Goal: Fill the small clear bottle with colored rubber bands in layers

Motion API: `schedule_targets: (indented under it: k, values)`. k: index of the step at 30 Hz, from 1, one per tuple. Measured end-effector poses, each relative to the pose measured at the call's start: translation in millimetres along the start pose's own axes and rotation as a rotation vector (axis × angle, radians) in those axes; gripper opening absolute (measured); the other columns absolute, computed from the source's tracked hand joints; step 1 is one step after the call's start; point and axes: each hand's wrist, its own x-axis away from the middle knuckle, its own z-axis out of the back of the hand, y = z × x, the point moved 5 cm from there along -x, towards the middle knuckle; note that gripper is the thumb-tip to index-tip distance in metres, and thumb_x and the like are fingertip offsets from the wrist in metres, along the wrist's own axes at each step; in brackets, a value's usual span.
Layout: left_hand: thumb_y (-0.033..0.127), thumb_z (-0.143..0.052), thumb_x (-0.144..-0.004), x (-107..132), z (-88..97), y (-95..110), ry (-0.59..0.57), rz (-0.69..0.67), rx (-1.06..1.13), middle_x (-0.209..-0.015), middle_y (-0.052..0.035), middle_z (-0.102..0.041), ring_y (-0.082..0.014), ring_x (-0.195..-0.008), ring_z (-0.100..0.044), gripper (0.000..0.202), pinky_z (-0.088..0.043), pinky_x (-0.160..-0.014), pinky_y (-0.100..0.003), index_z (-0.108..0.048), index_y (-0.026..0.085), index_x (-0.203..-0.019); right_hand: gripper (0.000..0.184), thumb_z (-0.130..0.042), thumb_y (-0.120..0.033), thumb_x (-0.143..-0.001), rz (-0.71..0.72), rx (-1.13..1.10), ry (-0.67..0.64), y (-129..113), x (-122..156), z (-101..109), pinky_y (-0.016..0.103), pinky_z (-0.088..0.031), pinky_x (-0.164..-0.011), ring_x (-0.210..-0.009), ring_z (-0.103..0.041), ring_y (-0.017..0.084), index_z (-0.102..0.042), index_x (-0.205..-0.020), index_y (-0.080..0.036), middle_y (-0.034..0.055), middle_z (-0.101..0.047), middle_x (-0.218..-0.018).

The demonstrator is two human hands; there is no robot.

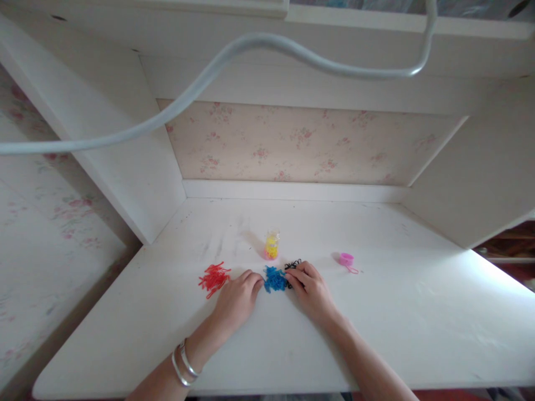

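A loose pile of small blue rubber bands (pixel 275 278) lies on the white desk between my two hands. My left hand (pixel 241 292) rests at the pile's left side, its fingers curled and thumb tip against them; what they may hold is hidden. On the other side, my right hand (pixel 308 287) has its fingertips pinched at the blue pile's right edge, over part of a pile of black rubber bands (pixel 293 264). Red rubber bands (pixel 213 278) are heaped left of my left hand. Behind the blue pile is a small clear jar (pixel 272 245) with yellow bands inside.
To the right stands a pink ring-shaped cap (pixel 346 259) with a pink loop beside it. A white cable (pixel 259 39) crosses the upper view. White panels (pixel 137 184) and a floral-papered back wall (pixel 292 142) enclose the desk (pixel 401 312).
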Motion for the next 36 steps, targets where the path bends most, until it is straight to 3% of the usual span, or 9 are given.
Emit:
schedule_targets:
  k: [9, 14, 23, 31, 36]
  values:
    - [0.030, -0.035, -0.098, -1, 0.8, -5, 0.059, 0.034, 0.042, -0.094, -0.0037, -0.066, -0.0181, -0.087, -0.064, 0.027, -0.046, -0.077, -0.029, -0.060, 0.021, -0.095, 0.027, -0.043, -0.034, -0.096, -0.079, -0.082, 0.066, 1, 0, 4, 0.032, -0.048, -0.075, -0.082, -0.058, 0.019, -0.066, -0.095, -0.022, 0.0074, -0.059, -0.090]
    - [0.030, -0.032, -0.098, -1, 1.8, -7, 0.083, 0.064, 0.034, -0.093, -0.0050, -0.066, -0.0188, -0.087, -0.064, 0.029, -0.046, -0.074, -0.029, -0.058, 0.019, -0.095, 0.029, -0.042, -0.037, -0.096, -0.151, -0.168, 0.176, 4, -3, 10, 0.030, -0.047, -0.072, -0.080, -0.056, 0.018, -0.064, -0.088, -0.021, 0.0063, -0.058, -0.088]
    - [0.031, -0.031, -0.098, -1, 5.9, -10, 0.083, 0.092, 0.006, -0.094, -0.0055, -0.066, -0.0189, -0.086, -0.064, 0.031, -0.046, -0.074, -0.029, -0.059, 0.018, -0.095, 0.031, -0.045, -0.041, -0.093, -0.201, -0.209, 0.270, -16, -36, 20, 0.027, -0.043, -0.063, -0.071, -0.051, 0.014, -0.066, -0.086, -0.020, 0.0045, -0.055, -0.086]
    - [0.030, -0.036, -0.097, -1, 11.4, -16, 0.162, 0.062, 0.074, -0.092, -0.0045, -0.065, -0.0174, -0.085, -0.063, 0.026, -0.047, -0.077, -0.028, -0.059, 0.018, -0.095, 0.028, -0.046, -0.038, -0.093, -0.073, -0.073, 0.312, -35, -80, 39, 0.027, -0.043, -0.068, -0.071, -0.052, 0.013, -0.069, -0.094, -0.021, 0.0034, -0.056, -0.086]
    - [0.029, -0.037, -0.097, -1, 16.2, -19, 0.182, 0.067, 0.094, -0.091, -0.0035, -0.065, -0.0165, -0.082, -0.063, 0.024, -0.047, -0.075, -0.027, -0.059, 0.019, -0.095, 0.030, -0.045, -0.038, -0.094, -0.017, 0.051, 0.297, -37, -96, 35, 0.027, -0.043, -0.069, -0.074, -0.056, 0.014, -0.070, -0.093, -0.022, 0.0040, -0.058, -0.088]
